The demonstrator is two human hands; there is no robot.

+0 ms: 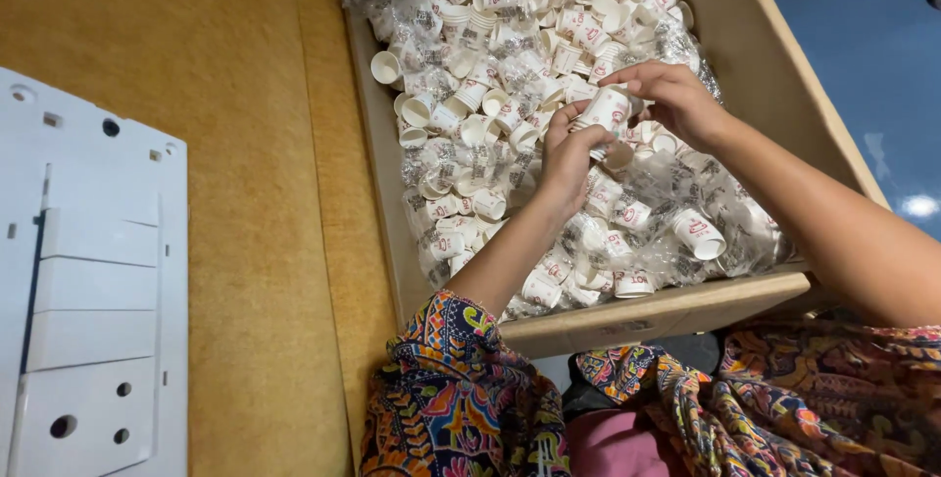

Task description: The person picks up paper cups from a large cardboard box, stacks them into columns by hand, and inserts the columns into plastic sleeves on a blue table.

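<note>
A small white paper cup (608,108) with red print is held over an open cardboard box (765,65). My left hand (567,155) grips its lower side from the left, and my right hand (674,99) pinches it from the right. The box is full of several clear plastic bags (470,173) holding many of the same little white cups. Loose cups such as one white cup (698,234) lie on the bags near my right forearm.
A white plastic panel (88,281) with holes and slots lies at the left on a brown board surface (245,193). My patterned sleeves (461,399) and lap fill the bottom. A blue floor (872,55) shows at the right of the box.
</note>
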